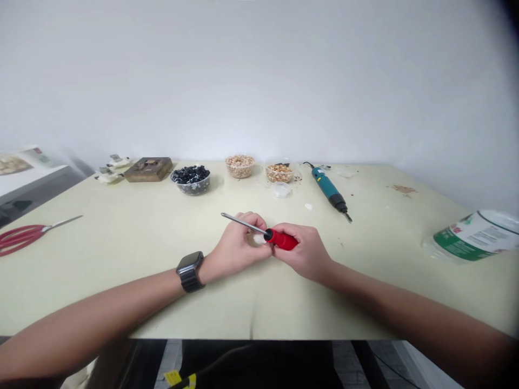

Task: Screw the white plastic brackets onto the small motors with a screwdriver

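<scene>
**Counter surface, back to front.** A cream counter is carrying the objects shown. Along the rear edge, a brown wooden box is sitting beside a clear bowl of black pieces, and two clear tubs of tan granules are standing to its right. A teal electric screwdriver is lying rear right. Red-handled scissors are resting at the left edge, while a green-labelled plastic bottle is lying on its side at the right.
</scene>
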Action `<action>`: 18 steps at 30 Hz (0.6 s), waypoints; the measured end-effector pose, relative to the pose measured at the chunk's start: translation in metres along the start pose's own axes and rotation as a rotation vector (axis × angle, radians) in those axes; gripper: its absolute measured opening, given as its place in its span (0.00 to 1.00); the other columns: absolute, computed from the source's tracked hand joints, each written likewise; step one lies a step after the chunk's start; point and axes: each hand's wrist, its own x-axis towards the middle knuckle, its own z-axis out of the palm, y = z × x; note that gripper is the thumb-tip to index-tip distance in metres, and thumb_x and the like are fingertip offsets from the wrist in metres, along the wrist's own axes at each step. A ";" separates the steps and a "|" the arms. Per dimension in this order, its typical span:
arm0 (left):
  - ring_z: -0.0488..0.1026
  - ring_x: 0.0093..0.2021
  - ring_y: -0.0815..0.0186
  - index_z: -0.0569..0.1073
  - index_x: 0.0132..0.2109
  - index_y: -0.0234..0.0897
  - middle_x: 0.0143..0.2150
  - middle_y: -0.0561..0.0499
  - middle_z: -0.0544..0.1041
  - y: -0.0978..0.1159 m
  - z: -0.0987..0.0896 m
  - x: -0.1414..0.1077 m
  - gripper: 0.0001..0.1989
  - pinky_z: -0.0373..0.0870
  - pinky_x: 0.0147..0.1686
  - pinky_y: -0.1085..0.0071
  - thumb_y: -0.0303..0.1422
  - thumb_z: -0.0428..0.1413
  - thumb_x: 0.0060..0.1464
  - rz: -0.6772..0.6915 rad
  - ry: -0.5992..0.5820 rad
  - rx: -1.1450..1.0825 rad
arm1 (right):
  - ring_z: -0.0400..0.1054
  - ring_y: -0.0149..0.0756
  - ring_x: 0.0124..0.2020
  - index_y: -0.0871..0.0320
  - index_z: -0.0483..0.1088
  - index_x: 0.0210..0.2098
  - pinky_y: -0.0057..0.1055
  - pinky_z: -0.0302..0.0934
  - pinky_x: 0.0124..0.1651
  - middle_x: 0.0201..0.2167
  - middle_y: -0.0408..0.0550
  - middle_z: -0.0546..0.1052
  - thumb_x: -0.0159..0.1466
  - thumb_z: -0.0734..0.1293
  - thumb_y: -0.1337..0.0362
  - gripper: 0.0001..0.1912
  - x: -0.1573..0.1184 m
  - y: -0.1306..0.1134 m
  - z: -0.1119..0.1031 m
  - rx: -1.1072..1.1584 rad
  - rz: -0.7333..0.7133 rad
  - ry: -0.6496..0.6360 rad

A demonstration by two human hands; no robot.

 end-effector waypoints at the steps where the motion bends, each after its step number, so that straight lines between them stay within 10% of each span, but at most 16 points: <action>1: 0.69 0.44 0.60 0.71 0.38 0.38 0.39 0.51 0.75 0.000 0.000 0.000 0.10 0.63 0.43 0.64 0.29 0.63 0.47 0.013 0.004 0.013 | 0.66 0.31 0.29 0.58 0.76 0.34 0.27 0.58 0.35 0.28 0.42 0.76 0.60 0.71 0.66 0.03 0.000 0.000 0.000 -0.006 -0.008 0.003; 13: 0.70 0.48 0.58 0.71 0.45 0.38 0.45 0.48 0.75 -0.008 -0.006 -0.001 0.09 0.65 0.51 0.60 0.32 0.62 0.57 0.146 -0.077 0.046 | 0.67 0.31 0.30 0.58 0.77 0.36 0.27 0.60 0.36 0.29 0.42 0.77 0.61 0.73 0.64 0.04 -0.002 -0.001 0.000 -0.007 -0.008 0.009; 18: 0.68 0.65 0.51 0.67 0.63 0.39 0.65 0.40 0.71 -0.031 -0.015 0.001 0.32 0.64 0.65 0.53 0.44 0.68 0.58 0.245 -0.211 0.109 | 0.71 0.32 0.35 0.57 0.79 0.40 0.28 0.62 0.39 0.34 0.44 0.80 0.63 0.76 0.55 0.12 -0.001 -0.002 -0.006 0.084 0.054 -0.017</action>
